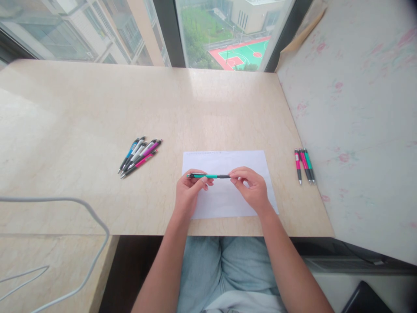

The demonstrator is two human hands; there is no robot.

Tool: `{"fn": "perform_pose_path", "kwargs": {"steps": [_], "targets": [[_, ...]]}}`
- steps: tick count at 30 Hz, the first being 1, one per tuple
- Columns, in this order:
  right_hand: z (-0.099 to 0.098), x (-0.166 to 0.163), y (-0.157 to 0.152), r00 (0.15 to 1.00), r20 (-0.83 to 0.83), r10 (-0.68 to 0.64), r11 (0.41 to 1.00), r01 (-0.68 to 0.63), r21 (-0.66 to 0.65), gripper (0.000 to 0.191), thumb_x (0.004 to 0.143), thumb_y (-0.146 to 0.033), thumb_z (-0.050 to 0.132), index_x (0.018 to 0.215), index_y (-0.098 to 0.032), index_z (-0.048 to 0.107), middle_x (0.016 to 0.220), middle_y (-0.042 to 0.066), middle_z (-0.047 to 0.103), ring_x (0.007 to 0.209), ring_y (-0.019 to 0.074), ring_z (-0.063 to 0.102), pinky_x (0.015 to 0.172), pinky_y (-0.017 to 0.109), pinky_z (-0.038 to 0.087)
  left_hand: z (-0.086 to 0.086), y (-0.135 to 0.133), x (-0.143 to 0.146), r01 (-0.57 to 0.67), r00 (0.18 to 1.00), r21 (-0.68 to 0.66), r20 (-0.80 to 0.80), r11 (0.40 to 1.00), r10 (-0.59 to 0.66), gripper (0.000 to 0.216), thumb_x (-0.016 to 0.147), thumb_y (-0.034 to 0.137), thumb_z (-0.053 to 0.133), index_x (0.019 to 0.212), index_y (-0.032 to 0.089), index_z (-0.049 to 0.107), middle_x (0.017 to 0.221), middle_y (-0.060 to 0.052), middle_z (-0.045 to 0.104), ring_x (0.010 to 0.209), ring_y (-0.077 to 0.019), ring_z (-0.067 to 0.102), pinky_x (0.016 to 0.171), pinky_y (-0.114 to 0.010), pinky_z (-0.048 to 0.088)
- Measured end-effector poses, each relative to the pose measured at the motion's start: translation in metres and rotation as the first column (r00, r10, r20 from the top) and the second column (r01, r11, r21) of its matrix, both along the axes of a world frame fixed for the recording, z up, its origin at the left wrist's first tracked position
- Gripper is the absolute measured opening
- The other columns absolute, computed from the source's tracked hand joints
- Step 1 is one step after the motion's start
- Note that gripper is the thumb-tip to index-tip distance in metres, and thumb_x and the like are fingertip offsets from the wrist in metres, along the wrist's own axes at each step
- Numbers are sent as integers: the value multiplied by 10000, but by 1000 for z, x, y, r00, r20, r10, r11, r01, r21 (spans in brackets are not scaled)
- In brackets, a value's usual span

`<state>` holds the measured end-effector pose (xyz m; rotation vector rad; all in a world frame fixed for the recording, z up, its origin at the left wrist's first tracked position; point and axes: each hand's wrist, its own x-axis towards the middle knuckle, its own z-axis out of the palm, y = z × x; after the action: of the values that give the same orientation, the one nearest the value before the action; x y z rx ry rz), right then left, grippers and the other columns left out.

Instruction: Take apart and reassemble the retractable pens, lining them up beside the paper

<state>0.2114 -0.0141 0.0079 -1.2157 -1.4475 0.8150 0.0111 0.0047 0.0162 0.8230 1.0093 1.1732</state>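
A green pen with a black grip (211, 176) lies level between my two hands, above a white sheet of paper (228, 200). My left hand (190, 191) is closed on its green barrel near the clip end. At the other end, the fingertips of my right hand (250, 184) pinch the black grip, which hides the tip. The sheet lies flat on the pale stone-patterned counter (221, 108), with a faint line of marks along its far edge.
To the left, several pens (140, 156) in blue, silver, purple and pink lie in a loose pile. Pink and green pens (304, 165) lie side by side near the right wall (358, 130). A grey cable (94, 213) loops at the lower left. Windows rise behind the counter.
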Motion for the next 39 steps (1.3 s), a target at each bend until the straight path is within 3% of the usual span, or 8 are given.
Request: {"fn": "perform_pose_path", "kwargs": {"steps": [4, 6, 9, 15, 26, 32, 39], "targets": [[-4, 0, -2, 998, -62, 26, 995, -32, -90, 290, 883, -317, 650, 1168, -262, 645, 1121, 71, 712, 866, 172, 655, 653, 299, 541, -1, 0, 0, 5, 1000, 8, -2, 1000, -5, 166, 767, 246, 783, 862, 165, 674, 741, -50, 738, 676, -160, 670, 600, -252, 464], [-5, 0, -2, 999, -27, 38, 987, -42, -153, 191, 929, -356, 590, 1037, -234, 688, 943, 53, 737, 756, 159, 646, 655, 303, 532, -2, 0, 0, 8, 1000, 12, -3, 1000, -8, 166, 769, 248, 783, 864, 166, 675, 746, -52, 740, 676, -159, 670, 601, -251, 463], [-5, 1, -2, 999, 41, 14, 981, -6, -192, 305, 963, -386, 531, 774, -211, 694, 701, 24, 693, 629, 145, 611, 632, 301, 511, -2, 0, 0, -4, 1000, 4, 4, 1000, 4, 169, 765, 250, 785, 859, 168, 672, 747, -52, 742, 677, -161, 671, 603, -254, 466], [-2, 1, -1, 996, -9, -85, 985, 83, -152, 127, 878, -333, 661, 915, -229, 724, 889, 38, 734, 778, 168, 663, 673, 301, 528, -2, 0, 0, -18, 999, -8, 30, 1000, 19, 171, 761, 243, 785, 864, 167, 672, 758, -54, 748, 673, -152, 665, 600, -247, 465], [-3, 6, -5, 983, -114, -142, 986, 130, -103, 127, 883, -338, 644, 903, -224, 697, 870, 42, 702, 783, 178, 655, 689, 329, 549, 3, 1, 0, -47, 998, -31, 51, 998, 49, 142, 757, 242, 766, 829, 170, 668, 725, -50, 733, 650, -146, 657, 589, -245, 465], [31, -1, -2, 993, 4, -117, 993, 117, 5, 101, 887, -320, 648, 899, -237, 703, 852, 34, 702, 782, 174, 644, 650, 320, 532, 1, 1, -4, -31, 972, -95, 229, 995, 53, 167, 735, 242, 784, 837, 177, 669, 689, -29, 710, 650, -125, 657, 575, -211, 464], [71, -18, 4, 979, 24, -202, 977, 199, 72, 106, 879, -350, 679, 858, -251, 713, 813, 17, 705, 694, 148, 639, 581, 292, 533, 4, 0, -9, -12, 894, -230, 433, 973, 114, 210, 697, 247, 785, 847, 200, 646, 687, -4, 662, 651, -109, 630, 572, -198, 493]]}}
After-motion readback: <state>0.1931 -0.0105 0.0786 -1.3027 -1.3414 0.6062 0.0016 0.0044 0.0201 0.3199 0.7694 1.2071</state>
